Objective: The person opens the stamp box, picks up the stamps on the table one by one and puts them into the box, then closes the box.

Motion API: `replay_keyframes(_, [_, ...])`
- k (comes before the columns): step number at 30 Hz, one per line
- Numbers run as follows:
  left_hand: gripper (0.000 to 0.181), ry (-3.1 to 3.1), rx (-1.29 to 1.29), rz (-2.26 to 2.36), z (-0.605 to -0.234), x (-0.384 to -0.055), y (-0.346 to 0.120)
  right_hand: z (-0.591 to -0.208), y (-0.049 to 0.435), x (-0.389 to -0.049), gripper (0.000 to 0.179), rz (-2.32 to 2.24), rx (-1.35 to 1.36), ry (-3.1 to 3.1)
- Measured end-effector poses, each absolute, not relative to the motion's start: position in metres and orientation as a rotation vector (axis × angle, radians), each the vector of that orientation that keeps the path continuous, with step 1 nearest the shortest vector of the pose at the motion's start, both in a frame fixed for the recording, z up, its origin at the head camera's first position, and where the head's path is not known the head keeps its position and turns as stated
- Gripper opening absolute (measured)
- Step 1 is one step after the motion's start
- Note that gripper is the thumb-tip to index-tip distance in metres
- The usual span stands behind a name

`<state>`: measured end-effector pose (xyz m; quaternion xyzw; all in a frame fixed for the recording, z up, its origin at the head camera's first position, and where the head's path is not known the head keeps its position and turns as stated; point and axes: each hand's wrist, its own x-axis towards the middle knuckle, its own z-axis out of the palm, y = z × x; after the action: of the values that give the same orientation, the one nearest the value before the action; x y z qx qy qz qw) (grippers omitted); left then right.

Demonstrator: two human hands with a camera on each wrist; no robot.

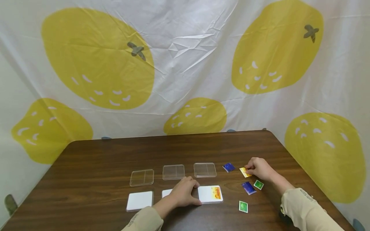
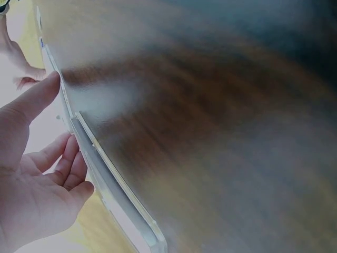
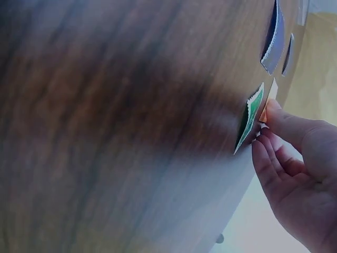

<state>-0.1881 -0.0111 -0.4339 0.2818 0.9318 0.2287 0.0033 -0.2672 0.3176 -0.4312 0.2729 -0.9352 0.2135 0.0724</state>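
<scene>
My right hand (image 1: 260,169) pinches a yellow postage stamp (image 1: 243,172) between thumb and fingertips, low over the right part of the table. The right wrist view shows the thumb on this stamp's orange edge (image 3: 264,116), close behind a curved green stamp (image 3: 250,117). My left hand (image 1: 184,192) rests its thumb and forefinger at the left side of a flat white case (image 1: 206,194). Another yellow stamp (image 1: 215,193) lies on that case's right half. Behind the left hand, a second white case (image 1: 166,192) is partly hidden.
A third white case (image 1: 140,201) lies at the left. Three clear lids (image 1: 142,177), (image 1: 173,172), (image 1: 205,169) form a row behind the cases. Blue stamps (image 1: 229,167), (image 1: 249,188) and green stamps (image 1: 258,184), (image 1: 243,206) are scattered at the right. A lemon-print curtain (image 1: 185,73) hangs behind the table.
</scene>
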Motion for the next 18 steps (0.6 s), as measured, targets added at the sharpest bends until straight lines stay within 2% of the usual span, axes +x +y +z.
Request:
replay_keyframes(8, [0.046, 2.923, 0.887, 0.707, -0.4338, -0.188, -0.0108, -0.4328, 0.316, -0.2669, 0.009, 0.662, 0.74, -2.805])
replay_keyframes(18, [0.046, 2.922, 0.882, 0.712, -0.4333, -0.1868, -0.0108, -0.4259, 0.313, -0.2675, 0.015, 1.057, 0.342, -2.968])
